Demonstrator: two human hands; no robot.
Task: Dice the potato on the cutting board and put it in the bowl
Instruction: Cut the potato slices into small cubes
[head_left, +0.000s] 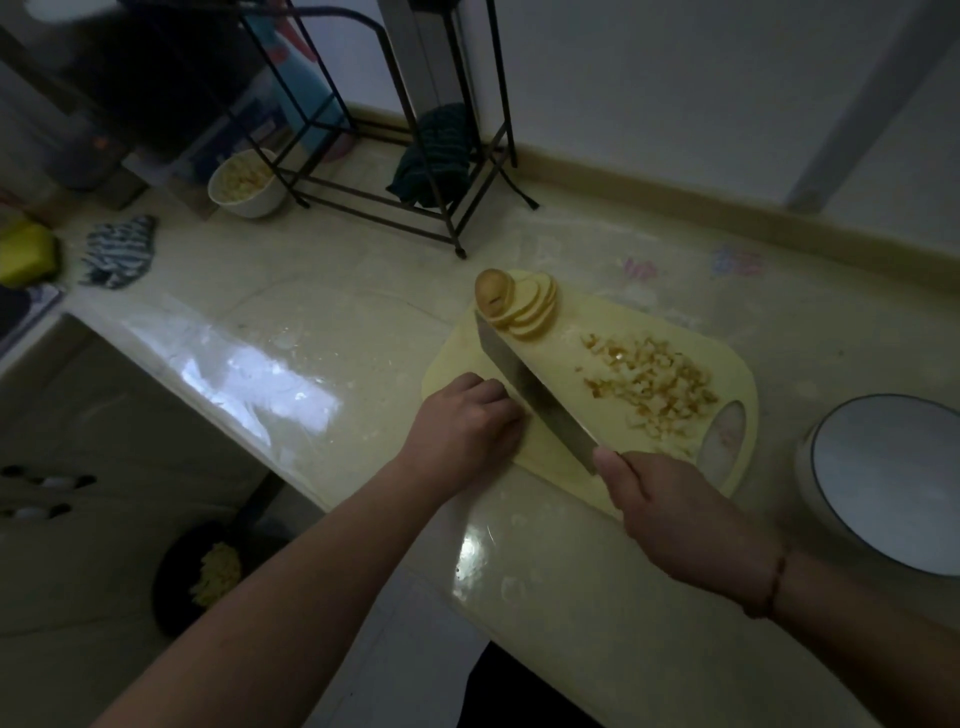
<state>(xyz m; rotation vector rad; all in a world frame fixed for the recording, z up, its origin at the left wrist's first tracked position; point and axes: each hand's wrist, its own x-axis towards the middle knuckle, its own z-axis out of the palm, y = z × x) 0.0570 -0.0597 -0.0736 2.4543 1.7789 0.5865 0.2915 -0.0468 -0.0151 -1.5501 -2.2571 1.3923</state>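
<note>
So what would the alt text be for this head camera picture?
A person's right hand holds a cleaver over a yellow cutting board, left hand resting beside the blade. Potato slices and diced potato lie on it.

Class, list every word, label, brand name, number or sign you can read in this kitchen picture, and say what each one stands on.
No legible text anywhere in the picture.
Countertop: pink and blue marks at the far right, too blurred to tell whether they are writing.
Blue bottle behind the metal rack: coloured patches, too dim and blurred to read.
Knife, cutting board and empty bowl: no markings visible.
</note>
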